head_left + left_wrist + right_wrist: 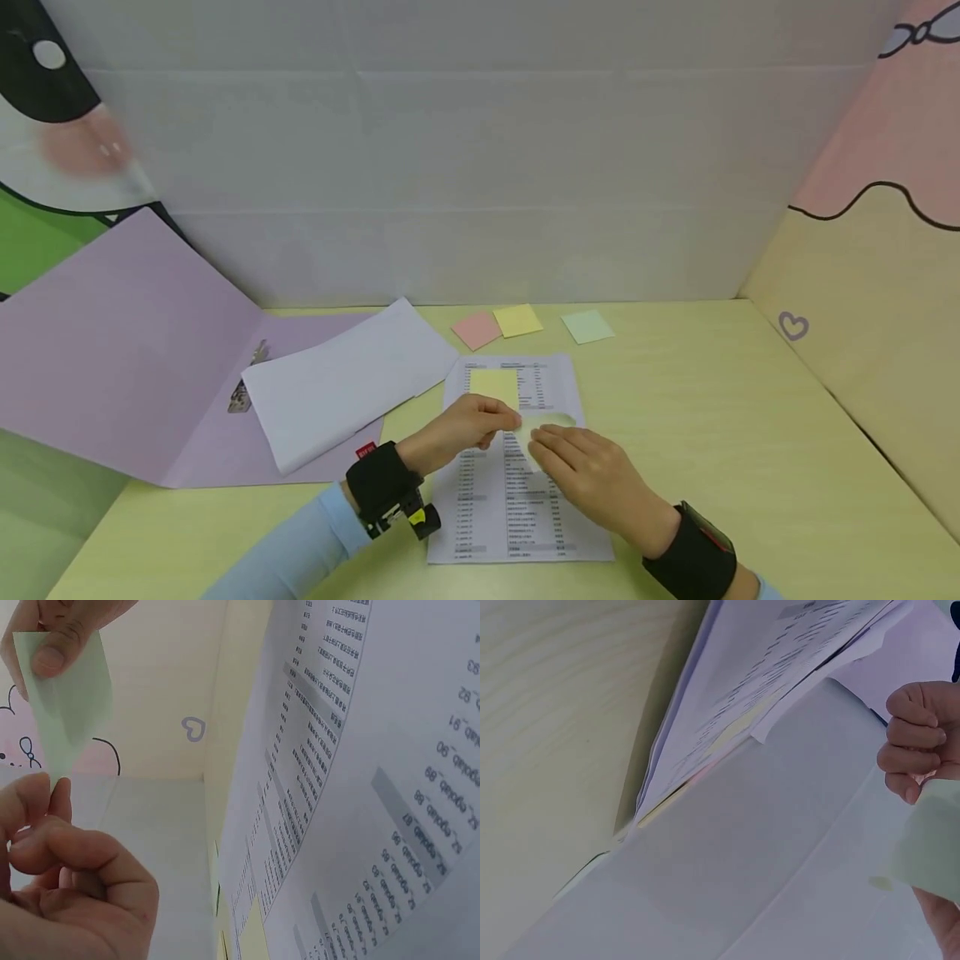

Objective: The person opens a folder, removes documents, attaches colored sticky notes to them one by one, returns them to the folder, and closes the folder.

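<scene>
A pale green sticky note (pixel 557 418) is held between both hands over a printed sheet (pixel 480 525). My left hand (pixel 471 423) pinches one corner of the note between thumb and finger, its other fingers curled. From the opposite side my right hand (pixel 592 477) grips the note; the left wrist view shows that thumb (pixel 49 661) flat on the green paper (pixel 79 712). The right wrist view catches the note (pixel 934 840) below the curled left hand (pixel 919 739). A yellow sticky note (pixel 495 382) is on the upper part of the sheet.
Behind the sheet lie a pink note (pixel 477 331), a yellow note (pixel 519 320) and a green note (pixel 588 327). At left an open purple folder (pixel 142 350) with a metal clip (pixel 242 397) bears white papers (pixel 345 375). Panels (pixel 480 167) border the table.
</scene>
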A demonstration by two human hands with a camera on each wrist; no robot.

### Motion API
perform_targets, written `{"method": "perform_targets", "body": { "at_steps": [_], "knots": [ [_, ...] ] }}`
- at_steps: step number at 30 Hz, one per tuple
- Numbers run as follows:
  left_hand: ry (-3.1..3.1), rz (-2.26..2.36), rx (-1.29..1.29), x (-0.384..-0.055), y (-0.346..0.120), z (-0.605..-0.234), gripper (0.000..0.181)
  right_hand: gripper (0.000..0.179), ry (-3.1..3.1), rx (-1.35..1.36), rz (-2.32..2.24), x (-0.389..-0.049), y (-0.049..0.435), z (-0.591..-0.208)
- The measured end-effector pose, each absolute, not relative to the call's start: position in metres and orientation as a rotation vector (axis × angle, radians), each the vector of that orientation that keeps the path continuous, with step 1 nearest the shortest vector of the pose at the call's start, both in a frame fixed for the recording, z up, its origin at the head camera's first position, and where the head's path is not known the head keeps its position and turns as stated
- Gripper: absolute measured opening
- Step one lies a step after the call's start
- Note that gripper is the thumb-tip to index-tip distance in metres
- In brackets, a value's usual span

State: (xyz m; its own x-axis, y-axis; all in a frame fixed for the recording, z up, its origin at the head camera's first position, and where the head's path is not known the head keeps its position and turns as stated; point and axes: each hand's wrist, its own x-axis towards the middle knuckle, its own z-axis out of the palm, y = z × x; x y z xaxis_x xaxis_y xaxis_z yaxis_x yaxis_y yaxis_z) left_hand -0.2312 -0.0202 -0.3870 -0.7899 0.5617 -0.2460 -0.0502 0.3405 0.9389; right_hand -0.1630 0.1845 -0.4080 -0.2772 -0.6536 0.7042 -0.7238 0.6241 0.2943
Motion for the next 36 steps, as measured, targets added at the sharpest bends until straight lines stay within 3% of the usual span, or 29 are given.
{"method": "perform_targets", "body": {
  "at_steps": [9, 16, 24, 36],
  "knots": [
    [2.087, 1.496, 0.413, -0.231, -0.022, -0.391, 0.026, 0.048, -1.997, 1.027, 0.238, -0.161, 0.185, -0.412],
    [2.11, 1.498, 0.403, -0.229, -0.024, -0.393, 0.025, 0.047, -2.07, 0.727, 0.394, -0.165, 0.193, -0.406],
    [2.194, 1.429, 0.42, -0.228, -0.023, -0.397, 0.025, 0.018, -2.278, 0.59, 0.461, -0.168, 0.196, -0.407],
    [2.428, 1.204, 0.628, -0.237, -0.03, -0.408, 0.018, 0.017, -2.65, 0.535, 0.653, -0.182, 0.184, -0.411]
  ]
}}
